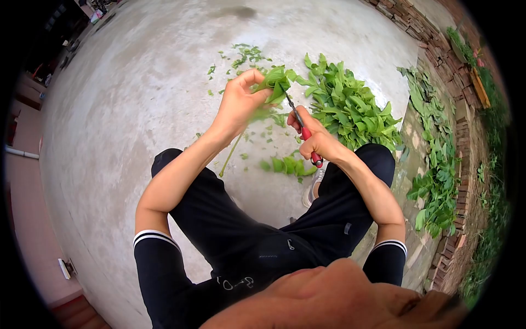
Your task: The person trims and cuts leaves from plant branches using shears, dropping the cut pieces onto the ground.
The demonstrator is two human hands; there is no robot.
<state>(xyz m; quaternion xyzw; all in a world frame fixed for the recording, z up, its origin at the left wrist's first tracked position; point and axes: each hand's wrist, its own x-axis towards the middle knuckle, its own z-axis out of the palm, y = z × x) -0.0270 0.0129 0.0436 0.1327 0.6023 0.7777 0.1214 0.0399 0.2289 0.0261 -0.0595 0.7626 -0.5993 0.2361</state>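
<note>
My left hand (241, 101) is closed around a leafy green stem (275, 78), its leaves bunched above the fingers. A thin stalk hangs below that hand toward my knee. In my right hand (318, 138) are red-handled pruning shears (307, 134), gripped by the handles. Their dark blades reach up to the leaves at the left hand; whether they are closed on the stem I cannot tell. Beyond the right hand lies a large pile of green leafy cuttings (350, 101) on the concrete. Below the hands, a leafy sprig (290, 165) appears slightly blurred.
Small leaf scraps (249, 55) are scattered over the concrete floor (120, 98). Along the right side lies a strip of more cut leaves (438, 159), beside stacked bricks (463, 164). My knees frame the working spot. A pinkish wall (27, 208) stands at the far left.
</note>
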